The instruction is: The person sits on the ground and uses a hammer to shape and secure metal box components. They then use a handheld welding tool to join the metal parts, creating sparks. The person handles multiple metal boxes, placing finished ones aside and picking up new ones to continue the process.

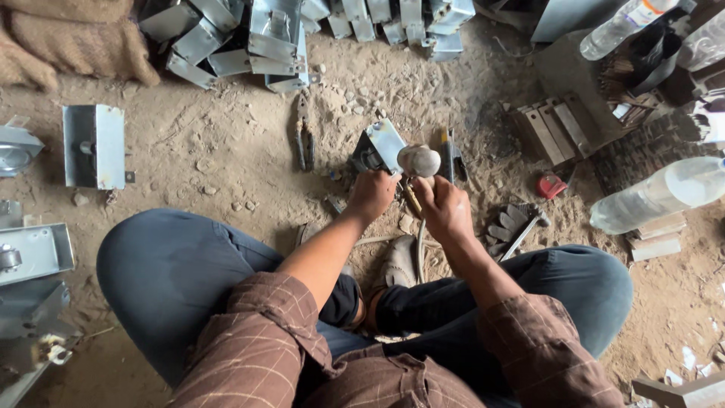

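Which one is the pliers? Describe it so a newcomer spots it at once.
Start at the heap of shiny metal brackets at the top of the dirt floor. Just below it, left of the left hand, lie the pliers: dark, slim and two-handled, unlike the boxy silver pieces around them.

light: soft daylight, brightest at the top and centre | dim: lower left corner and the metal brackets [34, 302] there | shadows: faint and diffuse on the dirt floor [226, 143] | glare: mild sheen on the plastic bottle [664, 193] | blur: hammer head [419, 160] slightly smeared | edges: wide-angle stretch at the corners
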